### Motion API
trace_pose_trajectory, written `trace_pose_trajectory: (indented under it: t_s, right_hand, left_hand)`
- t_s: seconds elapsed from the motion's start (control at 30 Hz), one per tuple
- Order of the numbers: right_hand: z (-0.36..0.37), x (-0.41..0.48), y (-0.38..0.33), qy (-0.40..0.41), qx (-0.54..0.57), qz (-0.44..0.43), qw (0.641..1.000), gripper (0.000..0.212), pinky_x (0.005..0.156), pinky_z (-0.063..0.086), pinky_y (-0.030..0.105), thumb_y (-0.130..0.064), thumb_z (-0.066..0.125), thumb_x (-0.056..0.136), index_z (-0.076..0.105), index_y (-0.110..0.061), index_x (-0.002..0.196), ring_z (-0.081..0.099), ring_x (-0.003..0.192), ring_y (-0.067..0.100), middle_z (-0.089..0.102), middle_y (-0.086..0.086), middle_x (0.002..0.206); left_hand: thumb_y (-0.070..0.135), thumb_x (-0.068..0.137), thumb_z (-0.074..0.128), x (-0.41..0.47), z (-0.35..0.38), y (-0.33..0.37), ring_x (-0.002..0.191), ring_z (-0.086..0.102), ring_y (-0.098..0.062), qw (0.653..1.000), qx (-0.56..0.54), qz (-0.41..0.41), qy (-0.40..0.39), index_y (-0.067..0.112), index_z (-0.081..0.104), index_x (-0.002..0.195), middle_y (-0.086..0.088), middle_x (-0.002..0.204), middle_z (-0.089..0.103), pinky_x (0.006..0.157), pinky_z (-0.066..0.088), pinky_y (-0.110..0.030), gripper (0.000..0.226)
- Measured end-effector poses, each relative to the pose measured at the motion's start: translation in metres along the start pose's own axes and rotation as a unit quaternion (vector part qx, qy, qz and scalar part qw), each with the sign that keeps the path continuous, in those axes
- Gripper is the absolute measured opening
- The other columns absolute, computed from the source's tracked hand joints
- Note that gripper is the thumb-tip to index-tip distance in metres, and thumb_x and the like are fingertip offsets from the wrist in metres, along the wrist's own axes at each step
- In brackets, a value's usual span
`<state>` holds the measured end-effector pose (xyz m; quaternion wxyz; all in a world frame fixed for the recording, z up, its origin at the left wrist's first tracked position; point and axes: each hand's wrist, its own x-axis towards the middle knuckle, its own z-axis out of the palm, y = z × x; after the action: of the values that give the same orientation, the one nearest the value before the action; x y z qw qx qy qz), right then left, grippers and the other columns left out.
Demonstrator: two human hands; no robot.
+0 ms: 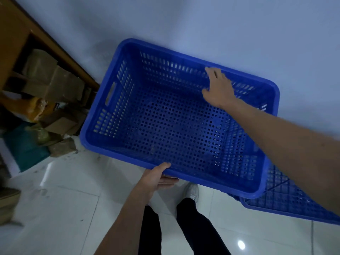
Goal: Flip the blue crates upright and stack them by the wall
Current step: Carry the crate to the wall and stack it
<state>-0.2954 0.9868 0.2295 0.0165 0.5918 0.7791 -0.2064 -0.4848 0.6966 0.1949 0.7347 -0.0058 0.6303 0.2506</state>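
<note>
Left hand [156, 178] grips the near rim of the upright blue crate [165, 122], thumb on top, fingers curled under. Crate is open side up, far edge against the wall [202, 24]. Right hand [218, 87] clasps the far rim, fingers hooked over it. Second blue crate [287, 197] is partly under the right corner, gridded base up. Cardboard boxes [60, 83] far left.

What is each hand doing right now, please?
Left hand: grips the near rim of the blue crate, thumb on top.
Right hand: holds the crate's far rim.
</note>
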Motion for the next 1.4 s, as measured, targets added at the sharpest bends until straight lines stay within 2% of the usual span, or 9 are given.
trace_pose_trajectory:
  t_s: [0.13, 0.33, 0.47, 0.63, 0.7, 0.8, 0.97, 1.17, 1.4]
  right_hand:
    - [0.036, -0.082, -0.015, -0.106, 0.005, -0.059, 0.993, 0.073, 0.115, 0.029, 0.047, -0.029, 0.052, 0.097, 0.013, -0.026, 0.158, 0.027, 0.145, 0.028, 0.017, 0.0, 0.163]
    - [0.072, -0.196, -0.043, -0.19, 0.037, -0.07, 0.979, 0.06, 0.11, 0.035, 0.042, -0.043, 0.045, 0.098, 0.028, -0.028, 0.154, 0.036, 0.139, 0.021, 0.035, -0.003, 0.155]
    - [0.08, -0.247, -0.05, -0.247, -0.004, -0.034, 0.969, 0.06, 0.096, 0.044, 0.039, -0.059, 0.036, 0.098, 0.04, -0.023, 0.146, 0.049, 0.125, 0.024, 0.047, 0.0, 0.138]
    - [0.091, -0.271, -0.048, -0.197, -0.069, -0.015, 0.978, 0.045, 0.089, 0.047, 0.039, -0.024, 0.045, 0.1, 0.035, -0.02, 0.144, 0.054, 0.112, 0.026, 0.051, 0.005, 0.131]
    - [0.095, -0.27, -0.052, -0.19, -0.082, 0.0, 0.978, 0.043, 0.082, 0.05, 0.04, -0.013, 0.046, 0.095, 0.038, -0.018, 0.138, 0.055, 0.105, 0.026, 0.053, 0.006, 0.124]
    - [0.099, -0.268, -0.051, -0.176, -0.102, 0.008, 0.979, 0.042, 0.072, 0.049, 0.038, -0.01, 0.049, 0.093, 0.038, -0.016, 0.133, 0.056, 0.102, 0.026, 0.053, 0.005, 0.122]
    - [0.095, -0.277, -0.037, -0.165, -0.147, 0.029, 0.975, 0.039, 0.066, 0.044, 0.036, -0.006, 0.046, 0.092, 0.04, -0.014, 0.13, 0.061, 0.095, 0.027, 0.057, 0.007, 0.115]
    - [0.087, -0.272, -0.024, -0.178, -0.252, -0.028, 0.951, 0.045, 0.05, 0.032, 0.033, -0.007, 0.043, 0.094, 0.039, -0.013, 0.138, 0.059, 0.068, 0.027, 0.067, 0.006, 0.104]
    - [0.077, -0.262, -0.006, -0.182, -0.312, -0.049, 0.931, 0.055, 0.043, 0.02, 0.031, -0.005, 0.044, 0.094, 0.032, -0.016, 0.146, 0.035, 0.051, 0.02, 0.066, 0.002, 0.102]
  left_hand:
    - [0.047, 0.087, 0.066, -0.01, 0.002, 0.008, 0.083, 0.076, -0.026, 0.994, 0.091, -0.049, 0.022, 0.02, 0.067, 0.107, -0.01, 0.091, 0.078, 0.074, 0.061, -0.039, 0.033]
    - [0.101, 0.048, 0.042, -0.044, -0.005, 0.042, 0.065, 0.075, -0.026, 0.904, 0.395, -0.157, 0.055, 0.003, 0.073, 0.095, -0.012, 0.076, 0.077, 0.06, 0.056, -0.031, 0.113]
    - [0.082, 0.077, 0.043, -0.061, 0.001, 0.063, 0.054, 0.072, -0.027, 0.83, 0.545, -0.104, 0.052, 0.003, 0.067, 0.081, -0.01, 0.057, 0.072, 0.055, 0.054, -0.029, 0.083]
    - [0.048, 0.095, 0.049, -0.058, -0.003, 0.082, 0.07, 0.059, -0.021, 0.496, 0.802, 0.304, 0.135, 0.014, 0.054, 0.086, 0.001, 0.071, 0.053, 0.059, 0.046, -0.033, 0.036]
    - [0.045, 0.094, 0.053, -0.053, -0.013, 0.083, 0.094, 0.058, -0.023, 0.428, 0.821, 0.353, 0.133, 0.011, 0.053, 0.107, -0.004, 0.095, 0.057, 0.072, 0.051, -0.035, 0.036]
    - [0.042, 0.096, 0.051, -0.04, -0.028, 0.088, 0.108, 0.054, -0.027, 0.42, 0.831, 0.344, 0.123, 0.011, 0.048, 0.117, -0.008, 0.114, 0.056, 0.081, 0.051, -0.038, 0.038]
    - [0.084, 0.079, 0.035, -0.028, -0.045, 0.088, 0.074, 0.054, -0.021, 0.489, 0.849, 0.199, 0.022, 0.023, 0.054, 0.089, 0.003, 0.077, 0.054, 0.068, 0.042, -0.035, 0.064]
    - [0.015, 0.091, 0.056, -0.027, -0.056, 0.082, 0.085, 0.063, -0.023, 0.417, 0.881, 0.209, 0.085, 0.022, 0.065, 0.113, -0.004, 0.094, 0.068, 0.079, 0.055, -0.038, 0.025]
    - [0.008, 0.092, 0.053, -0.02, -0.047, 0.068, 0.092, 0.064, -0.027, 0.362, 0.893, 0.244, 0.113, 0.016, 0.059, 0.119, -0.009, 0.101, 0.067, 0.075, 0.048, -0.037, 0.029]
